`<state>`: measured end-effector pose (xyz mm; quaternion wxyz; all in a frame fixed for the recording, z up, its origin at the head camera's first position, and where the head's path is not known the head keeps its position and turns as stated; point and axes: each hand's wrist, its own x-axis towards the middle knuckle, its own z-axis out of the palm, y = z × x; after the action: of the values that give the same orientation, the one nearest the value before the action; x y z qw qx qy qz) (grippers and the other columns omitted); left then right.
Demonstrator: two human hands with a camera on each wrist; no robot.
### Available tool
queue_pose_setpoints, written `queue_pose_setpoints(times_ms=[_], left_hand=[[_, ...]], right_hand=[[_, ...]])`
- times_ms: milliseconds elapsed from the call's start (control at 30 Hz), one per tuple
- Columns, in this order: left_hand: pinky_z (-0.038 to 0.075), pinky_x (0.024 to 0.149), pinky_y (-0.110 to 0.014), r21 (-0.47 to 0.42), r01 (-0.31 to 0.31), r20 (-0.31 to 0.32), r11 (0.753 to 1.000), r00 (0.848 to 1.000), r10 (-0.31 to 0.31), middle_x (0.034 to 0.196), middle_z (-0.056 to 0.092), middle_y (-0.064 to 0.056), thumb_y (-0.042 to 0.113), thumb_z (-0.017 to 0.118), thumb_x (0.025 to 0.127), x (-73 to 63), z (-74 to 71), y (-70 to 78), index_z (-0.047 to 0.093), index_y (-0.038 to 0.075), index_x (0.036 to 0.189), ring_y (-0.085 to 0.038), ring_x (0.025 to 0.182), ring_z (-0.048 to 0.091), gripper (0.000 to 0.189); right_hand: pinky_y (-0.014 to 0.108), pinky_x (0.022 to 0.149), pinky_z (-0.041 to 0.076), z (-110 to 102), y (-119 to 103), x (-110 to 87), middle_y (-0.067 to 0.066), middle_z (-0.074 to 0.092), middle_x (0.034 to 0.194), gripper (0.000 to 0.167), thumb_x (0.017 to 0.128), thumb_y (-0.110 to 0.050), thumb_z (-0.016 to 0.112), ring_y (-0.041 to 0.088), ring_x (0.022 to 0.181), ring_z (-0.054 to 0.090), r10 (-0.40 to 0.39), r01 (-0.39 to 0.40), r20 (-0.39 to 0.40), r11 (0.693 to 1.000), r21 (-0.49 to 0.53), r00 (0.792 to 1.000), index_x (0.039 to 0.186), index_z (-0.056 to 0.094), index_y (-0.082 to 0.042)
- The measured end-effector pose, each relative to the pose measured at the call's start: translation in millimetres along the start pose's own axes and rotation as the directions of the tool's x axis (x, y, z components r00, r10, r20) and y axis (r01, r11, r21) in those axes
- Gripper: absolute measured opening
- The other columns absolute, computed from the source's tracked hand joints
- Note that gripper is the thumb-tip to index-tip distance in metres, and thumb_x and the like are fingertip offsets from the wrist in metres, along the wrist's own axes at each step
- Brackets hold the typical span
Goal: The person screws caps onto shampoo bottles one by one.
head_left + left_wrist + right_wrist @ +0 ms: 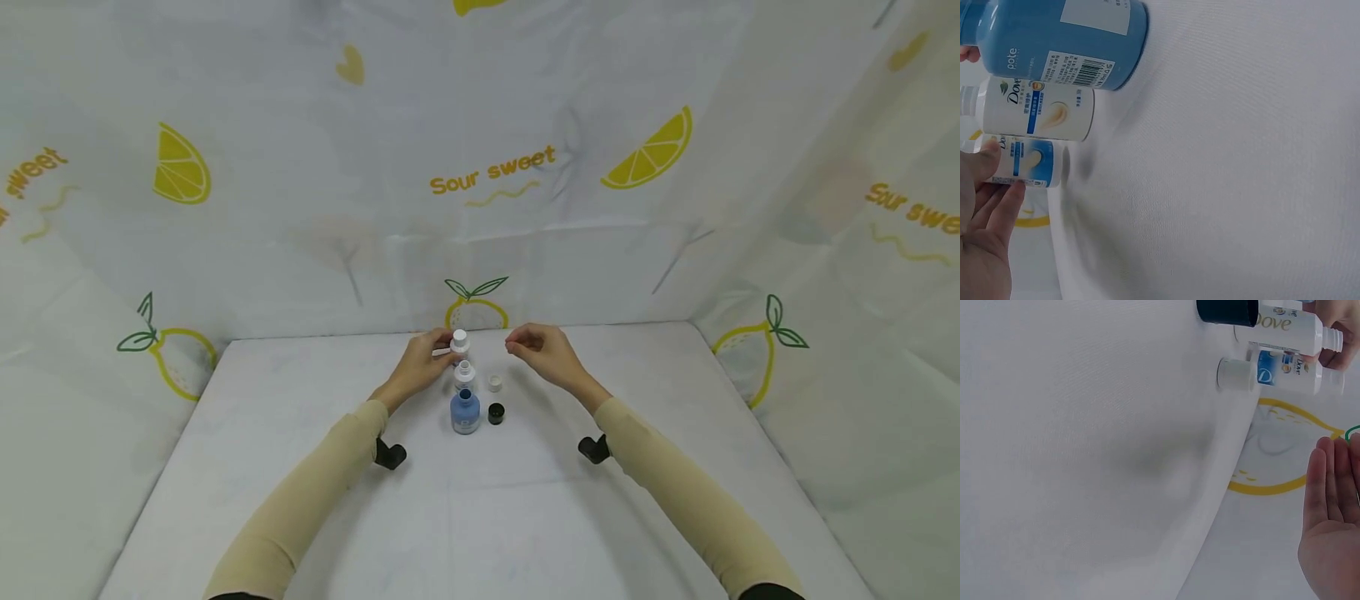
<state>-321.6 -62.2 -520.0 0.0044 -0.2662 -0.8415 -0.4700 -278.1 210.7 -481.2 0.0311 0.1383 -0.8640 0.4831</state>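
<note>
Three bottles stand upright in a line on the table. My left hand (420, 364) holds the rearmost, a small white and blue Dove bottle (1034, 161) with a white cap on top, between thumb and fingers. In front of it is an uncapped white Dove bottle (464, 379). Nearest me is a larger blue bottle (465, 415), its neck bare too. A white cap (494, 383) and a black cap (496, 413) lie to their right. My right hand (549, 354) hovers right of the rearmost bottle, fingers extended in the right wrist view, nothing visible in it.
The white-covered table (480, 517) ends at a back edge close behind the rearmost bottle. A white curtain (480, 242) with lemon prints hangs behind and at both sides. A dark wrist mount (595, 450) sticks out from the right sleeve, another (391, 455) from the left.
</note>
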Motion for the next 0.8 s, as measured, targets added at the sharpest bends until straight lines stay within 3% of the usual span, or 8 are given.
queue_pose_setpoints(times_ms=[167,467,700,800], left_hand=[[0.061,0.113,-0.047,0.009,0.008,0.008,1.0,1.0,-0.008,0.136,0.071,-0.029,0.004,0.076,0.1,-0.2,1.9,-1.8,0.061,-0.013,0.138,-0.042,0.13,0.07,0.044],[0.059,0.114,-0.048,0.04,0.024,0.001,0.999,1.0,-0.024,0.138,0.071,-0.028,0.007,0.076,0.101,-2.6,1.9,-1.7,0.062,-0.011,0.14,-0.042,0.131,0.07,0.045],[0.059,0.115,-0.049,0.059,0.011,0.021,0.998,1.0,-0.012,0.141,0.069,-0.03,0.005,0.073,0.103,-6.3,0.5,-0.7,0.059,-0.012,0.145,-0.042,0.132,0.07,0.048],[0.058,0.116,-0.049,0.062,0.025,0.024,0.998,0.999,-0.027,0.144,0.067,-0.029,0.004,0.07,0.104,-9.0,-0.5,-0.4,0.056,-0.01,0.149,-0.042,0.134,0.068,0.049]], right_hand=[[0.013,0.08,0.058,-0.7,0.0,-1.2,0.02,0.08,0.106,0.013,0.103,-0.01,0.074,0.029,0.097,0.078,-0.011,0.011,0.003,1.0,-0.005,1.0,0.11,0.078,0.001],[0.015,0.081,0.058,-0.2,-2.4,0.7,0.02,0.08,0.109,0.015,0.104,-0.011,0.073,0.047,0.106,0.075,-0.011,0.011,0.024,1.0,0.0,1.0,0.112,0.077,0.001],[0.024,0.086,0.062,1.4,-4.8,0.5,0.019,0.08,0.111,0.016,0.104,-0.012,0.073,0.036,0.103,0.078,0.005,-0.004,0.033,1.0,-0.022,0.999,0.113,0.077,0.0],[0.029,0.089,0.064,1.8,-3.1,1.0,0.019,0.08,0.111,0.016,0.104,-0.011,0.073,0.037,0.104,0.078,0.005,-0.005,0.04,1.0,-0.022,0.999,0.114,0.077,0.0]])
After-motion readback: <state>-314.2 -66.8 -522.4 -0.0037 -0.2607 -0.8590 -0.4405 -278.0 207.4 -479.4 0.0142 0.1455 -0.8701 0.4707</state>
